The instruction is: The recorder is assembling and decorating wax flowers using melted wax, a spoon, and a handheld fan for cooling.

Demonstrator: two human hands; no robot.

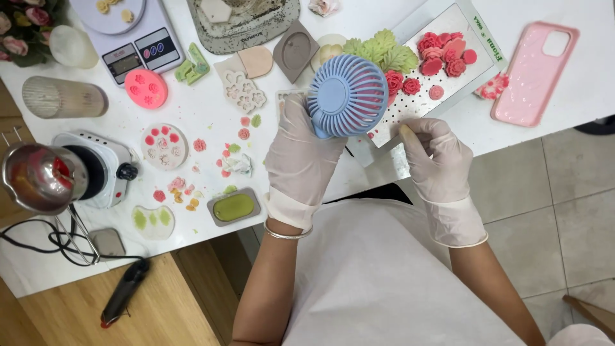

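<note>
- Gripping a round pale-blue plastic handheld fan (347, 95), the gloved left hand (301, 154) is wrapped shut around its handle, the grille held over a white perforated board (410, 109).
- The gloved right hand (435, 160) pinches that board's near edge, fingers closed on it, just beside the fan.
- The board overhangs the white table's (205, 115) front edge; open tiled floor (564, 205) lies to the right.
- Red moulded roses (442, 54) and green leaf pieces (378, 50) crowd the board's far end.
- A pink phone case (535, 74) lies right; silicone moulds (163, 146) and a small electric hotplate (96, 170) crowd the left.
</note>
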